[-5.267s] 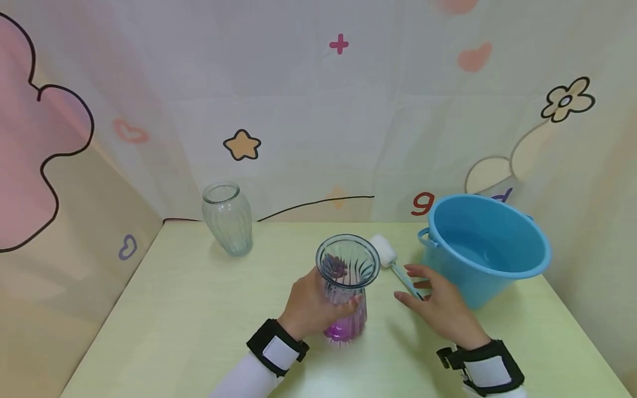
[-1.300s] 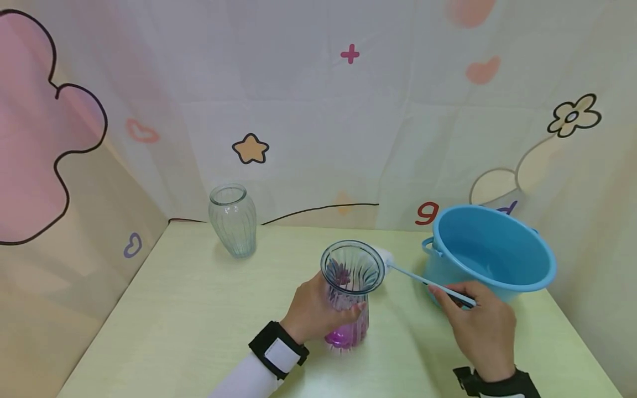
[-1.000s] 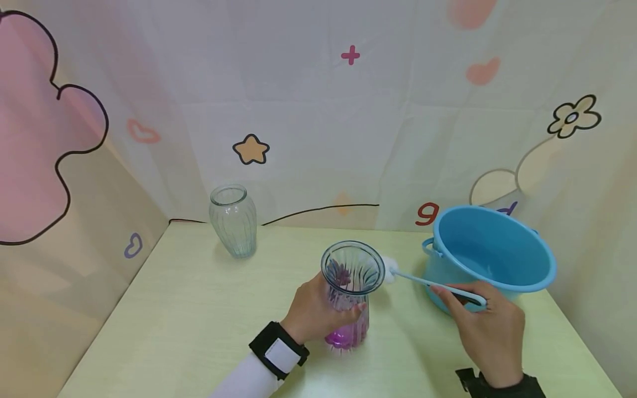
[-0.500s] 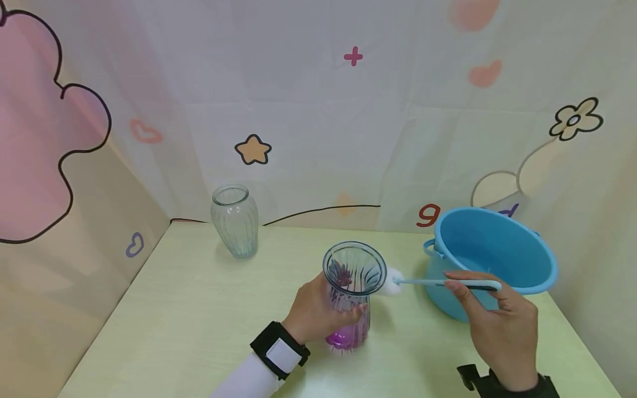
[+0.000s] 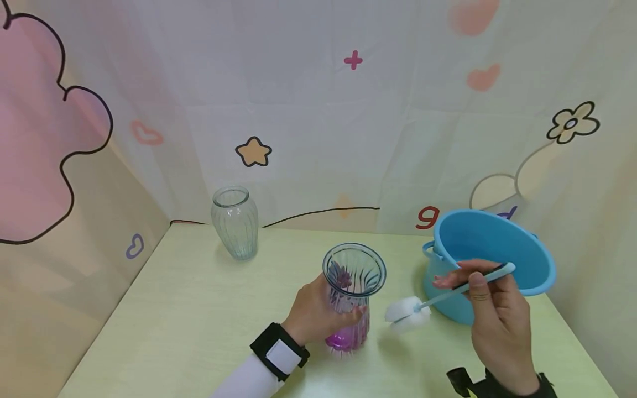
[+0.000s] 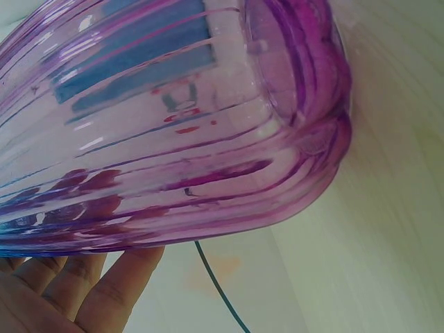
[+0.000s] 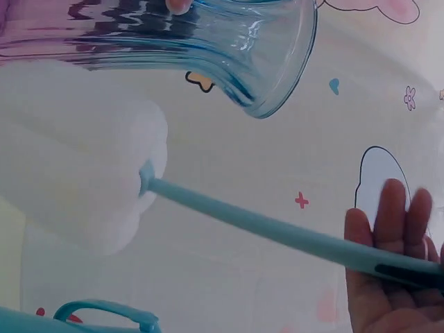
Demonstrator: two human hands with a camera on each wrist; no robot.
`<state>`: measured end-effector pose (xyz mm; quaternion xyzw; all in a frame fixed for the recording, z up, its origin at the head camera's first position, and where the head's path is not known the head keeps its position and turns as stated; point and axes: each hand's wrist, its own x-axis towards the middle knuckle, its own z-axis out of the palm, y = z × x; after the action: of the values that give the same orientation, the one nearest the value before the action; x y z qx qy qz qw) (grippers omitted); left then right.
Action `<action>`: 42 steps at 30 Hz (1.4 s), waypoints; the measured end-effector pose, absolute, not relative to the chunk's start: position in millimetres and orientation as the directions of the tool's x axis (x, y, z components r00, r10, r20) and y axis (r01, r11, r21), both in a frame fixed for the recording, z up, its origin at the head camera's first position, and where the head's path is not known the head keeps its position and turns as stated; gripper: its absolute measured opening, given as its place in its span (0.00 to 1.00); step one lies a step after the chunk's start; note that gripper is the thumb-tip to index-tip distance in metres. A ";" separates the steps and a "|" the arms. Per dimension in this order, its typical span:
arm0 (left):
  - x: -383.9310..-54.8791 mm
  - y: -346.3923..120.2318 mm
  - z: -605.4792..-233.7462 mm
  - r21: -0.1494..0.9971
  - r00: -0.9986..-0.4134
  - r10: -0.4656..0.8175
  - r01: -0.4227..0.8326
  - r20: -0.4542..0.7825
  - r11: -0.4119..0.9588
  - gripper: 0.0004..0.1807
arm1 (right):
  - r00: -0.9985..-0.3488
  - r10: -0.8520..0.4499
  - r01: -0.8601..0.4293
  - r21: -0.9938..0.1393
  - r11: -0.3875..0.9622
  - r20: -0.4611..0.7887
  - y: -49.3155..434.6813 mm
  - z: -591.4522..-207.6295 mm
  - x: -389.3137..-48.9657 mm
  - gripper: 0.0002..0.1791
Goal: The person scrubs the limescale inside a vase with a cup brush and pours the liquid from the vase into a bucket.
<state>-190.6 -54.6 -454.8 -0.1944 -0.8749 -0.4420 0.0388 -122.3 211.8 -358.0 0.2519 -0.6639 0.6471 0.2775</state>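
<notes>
My left hand (image 5: 318, 312) grips a ribbed glass vase (image 5: 354, 273), blue at the flared rim and purple toward the base, standing upright. In the left wrist view, fingers (image 6: 121, 291) lie along the vase's side. My right hand (image 5: 500, 318) holds a bottle brush by its light-blue handle (image 5: 463, 287), thumb pressed on it. Its fluffy white head (image 5: 408, 313) points left and down, a short way right of the vase. The right wrist view shows the brush head (image 7: 76, 159) close beside the vase and the handle lying across the fingers (image 7: 392, 215).
Behind my right hand stands a blue bucket (image 5: 448, 298) with a small side handle (image 5: 432, 250). A clear ribbed glass vase (image 5: 236, 226) is at the back left of the pale table (image 5: 164, 320). A printed curtain (image 5: 298, 110) hangs behind.
My right hand has picked the brush up off the table and turned it, so its head has swung from behind the vase to its right side, lower. My left hand keeps its grip on the vase.
</notes>
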 end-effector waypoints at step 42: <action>-191.2 -54.2 -458.0 0.763 -0.929 0.298 0.355 0.221 0.541 0.41 | -0.656 -0.080 -0.461 -0.482 -0.745 0.750 195.6 -354.1 -132.8 0.22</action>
<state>-191.2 -54.2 -458.0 -0.1860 -0.8771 -0.4416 0.0326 -132.8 195.6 -354.1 0.3989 -0.3389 0.8445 0.1130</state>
